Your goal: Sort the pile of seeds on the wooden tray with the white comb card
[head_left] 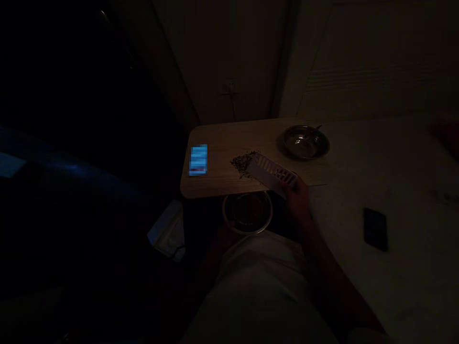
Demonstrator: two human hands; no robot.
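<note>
The room is very dark. In my right hand [298,195] is a pale, flat, oblong piece with a row of slots [264,176]; my fingers are closed on its near right end. Its far left end lies against a loose pile of small dark bits [241,163], possibly seeds or shells, on the wooden table [218,136]. My left hand [228,233] grips the near left rim of a round metal bowl [269,210], held just below the table's front edge. What lies inside that bowl is too dark to tell.
A lit phone [198,160] lies at the table's left end. Another metal bowl [306,143], with a utensil handle over its rim, stands at the right. A dark phone [376,229] rests on the pale bed-like surface [344,191]. Behind the table, a cord hangs from a wall socket [229,86].
</note>
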